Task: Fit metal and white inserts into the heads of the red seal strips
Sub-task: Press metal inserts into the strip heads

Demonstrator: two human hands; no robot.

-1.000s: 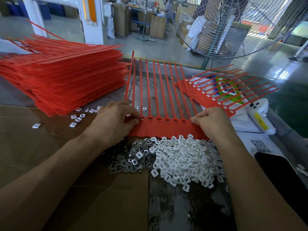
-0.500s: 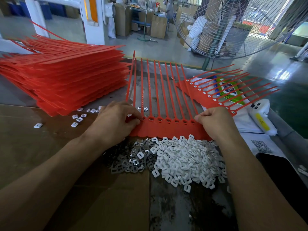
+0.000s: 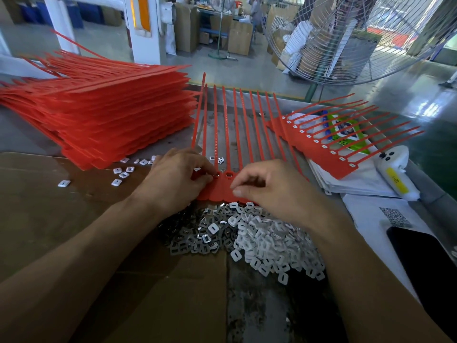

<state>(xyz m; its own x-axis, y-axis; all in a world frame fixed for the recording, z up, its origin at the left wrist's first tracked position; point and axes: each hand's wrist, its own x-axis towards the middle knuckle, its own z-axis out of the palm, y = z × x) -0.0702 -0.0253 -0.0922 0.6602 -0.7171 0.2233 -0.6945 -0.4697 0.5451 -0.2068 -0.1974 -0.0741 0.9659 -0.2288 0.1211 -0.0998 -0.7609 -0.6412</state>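
Note:
A red seal strip sheet (image 3: 223,191) lies flat in front of me, its tails pointing away. My left hand (image 3: 178,179) pinches a small metal insert (image 3: 218,173) at one of the heads near the sheet's left end. My right hand (image 3: 269,189) hovers over the head band just right of it, fingers curled and thumb against the red plastic; whether it holds anything is hidden. Just below the sheet lie a pile of grey metal inserts (image 3: 195,236) and a larger pile of white inserts (image 3: 272,243).
A tall stack of red strip sheets (image 3: 111,115) fills the left. Another sheet with white inserts fitted (image 3: 329,149) lies on papers at the right, beside a white bottle (image 3: 395,174) and a dark phone (image 3: 425,263). Loose white inserts (image 3: 121,174) are scattered on cardboard (image 3: 61,219).
My right hand has left the sheet's right end and moved left to the middle of the head band, close to my left hand. The left hand has stayed at the same head.

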